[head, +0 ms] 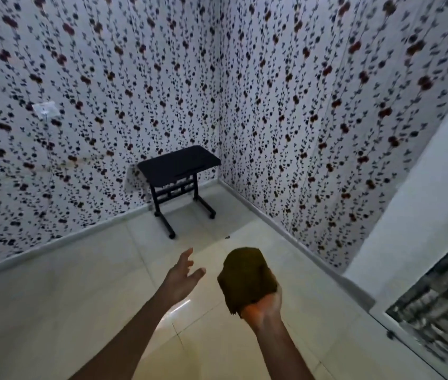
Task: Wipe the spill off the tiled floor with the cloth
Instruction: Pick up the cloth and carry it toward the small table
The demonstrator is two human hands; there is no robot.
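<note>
A bunched olive-brown cloth [246, 278] is held up in my right hand [265, 307], well above the pale tiled floor [80, 297]. My left hand [183, 275] is stretched forward just left of the cloth, palm open, fingers apart, holding nothing. A small dark speck [227, 237] lies on the tiles near the right wall. A glossy patch [179, 307] shines on the floor below my left wrist; I cannot tell if it is liquid or a light reflection.
A small black table on wheels [179, 165] stands in the far corner. Floral wallpaper covers both walls [94, 105]. A white door frame [409, 215] and a metal grille door [442, 305] are at the right.
</note>
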